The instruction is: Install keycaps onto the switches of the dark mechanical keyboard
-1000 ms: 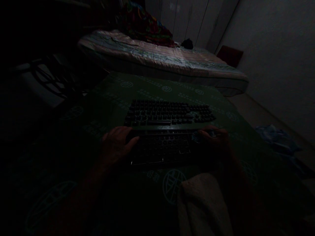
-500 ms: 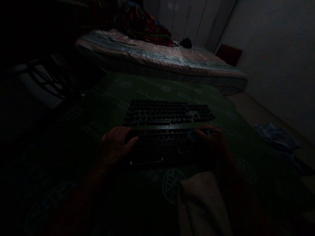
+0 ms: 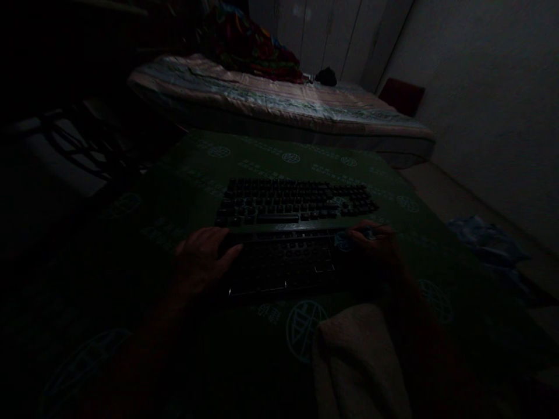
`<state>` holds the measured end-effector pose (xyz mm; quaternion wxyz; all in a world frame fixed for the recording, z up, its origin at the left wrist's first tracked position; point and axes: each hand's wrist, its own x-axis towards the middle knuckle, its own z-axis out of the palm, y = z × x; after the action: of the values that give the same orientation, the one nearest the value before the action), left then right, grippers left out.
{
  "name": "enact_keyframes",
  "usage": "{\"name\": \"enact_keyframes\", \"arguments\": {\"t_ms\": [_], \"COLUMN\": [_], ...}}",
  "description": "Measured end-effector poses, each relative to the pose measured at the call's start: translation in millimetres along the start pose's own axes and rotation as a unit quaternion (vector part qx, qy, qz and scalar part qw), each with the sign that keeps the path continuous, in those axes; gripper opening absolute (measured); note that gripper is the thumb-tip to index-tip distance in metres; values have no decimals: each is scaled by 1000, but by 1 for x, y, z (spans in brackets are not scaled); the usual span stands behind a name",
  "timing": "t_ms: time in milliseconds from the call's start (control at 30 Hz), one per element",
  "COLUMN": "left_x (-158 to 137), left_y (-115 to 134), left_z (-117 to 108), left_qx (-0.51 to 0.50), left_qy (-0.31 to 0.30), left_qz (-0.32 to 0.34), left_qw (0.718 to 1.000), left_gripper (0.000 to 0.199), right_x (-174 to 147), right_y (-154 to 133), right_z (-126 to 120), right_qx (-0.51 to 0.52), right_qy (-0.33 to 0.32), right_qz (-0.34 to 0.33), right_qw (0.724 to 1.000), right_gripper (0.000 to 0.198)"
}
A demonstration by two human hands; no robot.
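Observation:
A black keyboard base (image 3: 279,262), stripped of most or all of its keys, lies across the table in front of me. My left hand (image 3: 203,253) is closed round its left end, thumb on top and fingers at the far edge. Over the base's right part, my right hand (image 3: 371,238) pinches a small tool with a pale blue end (image 3: 343,240); it is too dark to tell its kind. Just beyond the base, loose black keycaps (image 3: 279,198) are laid out in keyboard order, with a long space bar (image 3: 278,218) in the nearest row.
A beige cloth (image 3: 358,349) lies near me on the green printed table cover (image 3: 257,154). Behind the table stands a bed (image 3: 271,99) with a bright red patterned blanket (image 3: 257,52). Some bluish cloth (image 3: 484,241) is on the floor at right. The room is very dark.
The view has shifted slightly, so the scene sits a little further left. My right hand and the blue-ended tool have moved slightly right over the base; my left hand keeps its hold.

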<state>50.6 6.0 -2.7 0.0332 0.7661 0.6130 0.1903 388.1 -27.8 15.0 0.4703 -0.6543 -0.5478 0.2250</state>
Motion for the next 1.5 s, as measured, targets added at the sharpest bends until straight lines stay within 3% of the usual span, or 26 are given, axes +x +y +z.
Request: {"name": "enact_keyframes", "arguments": {"t_ms": [300, 533, 933, 1033, 1233, 1500], "left_x": [1, 0, 0, 0, 0, 0], "left_y": [-2, -2, -3, -3, -3, 0], "left_z": [1, 2, 3, 2, 2, -1], "left_qx": [-2, 6, -2, -5, 7, 2], "left_qy": [7, 8, 19, 11, 11, -3], "left_qz": [8, 0, 5, 8, 3, 2], "left_qw": [1000, 1000, 1000, 1000, 1000, 1000], "left_gripper": [45, 43, 43, 44, 43, 44], "right_x": [0, 0, -1, -4, -9, -10], "right_y": [-7, -3, -5, -7, -10, -10], "right_z": [-1, 0, -1, 1, 14, 13], "right_qx": [44, 41, 58, 66, 34, 6], "right_qy": [2, 12, -7, -9, -38, -65], "right_qz": [77, 47, 80, 60, -54, -71], "right_qw": [996, 998, 995, 996, 997, 995], "right_gripper": [30, 31, 28, 28, 22, 21]}}
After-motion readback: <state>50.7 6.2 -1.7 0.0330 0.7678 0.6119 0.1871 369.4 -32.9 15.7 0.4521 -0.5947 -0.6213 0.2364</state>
